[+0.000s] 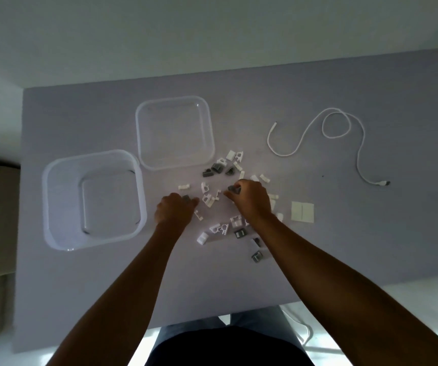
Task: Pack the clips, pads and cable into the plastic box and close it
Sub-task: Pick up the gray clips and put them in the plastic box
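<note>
Both hands gather clips [214, 196] right of the open plastic box [93, 199]: left hand [174, 210] and right hand [249, 199] each pinch one grey clip. Best scooped in handfuls.

Two hands, one box [54, 202] left of them, one lid [144, 133] beyond, one cable [358, 154] to their right, two pads [302, 211], clips too many to count.

A clear plastic box [93, 199] sits open at the left of the desk, its clear lid [174, 132] lying flat just beyond it. White and grey clips [218, 167] are scattered loose to the right of both. Pale square pads [302, 211] lie further right, and a white cable [326, 136] snakes loosely at the far right.
</note>
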Tool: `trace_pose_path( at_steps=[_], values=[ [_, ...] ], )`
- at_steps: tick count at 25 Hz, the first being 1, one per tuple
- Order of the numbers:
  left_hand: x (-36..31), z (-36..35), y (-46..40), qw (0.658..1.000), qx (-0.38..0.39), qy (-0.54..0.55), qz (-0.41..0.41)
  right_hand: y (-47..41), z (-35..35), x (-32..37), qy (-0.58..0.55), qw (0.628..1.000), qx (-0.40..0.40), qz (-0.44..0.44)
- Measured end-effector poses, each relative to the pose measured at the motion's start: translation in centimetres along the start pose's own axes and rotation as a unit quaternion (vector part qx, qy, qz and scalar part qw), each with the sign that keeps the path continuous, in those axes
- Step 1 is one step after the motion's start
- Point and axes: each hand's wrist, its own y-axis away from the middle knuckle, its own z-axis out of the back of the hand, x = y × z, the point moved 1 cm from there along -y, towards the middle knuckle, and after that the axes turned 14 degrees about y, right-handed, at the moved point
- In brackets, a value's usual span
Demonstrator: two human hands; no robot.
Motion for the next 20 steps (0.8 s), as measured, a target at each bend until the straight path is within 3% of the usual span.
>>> trace_pose_path(
  at_steps=[3, 5, 6, 7, 8, 10, 11, 13, 16, 20],
  values=[
    [-0.1, -0.3, -0.8, 1.000, -0.010, -0.009, -0.023, -0.1, -0.7, -0.1, 0.010, 1.000, -0.005, -0.013],
    [-0.3, -0.2, -1.6, 0.998, 0.028, 0.049, -0.018, -0.1, -0.6, -0.1, -0.109, 0.994, 0.008, -0.028],
    [-0.4, 0.0, -1.8, 0.987, 0.073, 0.140, 0.001, 0.2, -0.2, 0.0, -0.232, 0.970, 0.028, -0.066],
    [-0.5, 0.2, -1.8, 0.952, 0.131, 0.273, 0.034, 0.6, 0.4, 0.0, -0.379, 0.917, 0.058, -0.115],
    [-0.4, 0.5, -1.8, 0.893, 0.191, 0.403, 0.063, 1.0, 1.1, 0.1, -0.506, 0.845, 0.088, -0.152],
    [-0.7, 1.2, -1.6, 0.784, 0.278, 0.552, 0.057, 1.7, 2.2, -0.2, -0.664, 0.715, 0.140, -0.166],
    [-1.0, 1.7, -1.5, 0.752, 0.309, 0.581, 0.039, 2.0, 2.7, -0.4, -0.706, 0.673, 0.159, -0.153],
    [-2.0, 2.4, -1.2, 0.721, 0.342, 0.602, 0.013, 2.3, 3.4, -0.6, -0.745, 0.631, 0.186, -0.108],
    [-3.7, 3.1, -1.2, 0.701, 0.356, 0.618, 0.014, 1.7, 4.2, -0.4, -0.740, 0.635, 0.203, -0.085],
    [-4.4, 3.1, -1.6, 0.678, 0.355, 0.640, 0.065, 0.2, 4.9, 0.3, -0.660, 0.720, 0.163, -0.137]
  ],
)
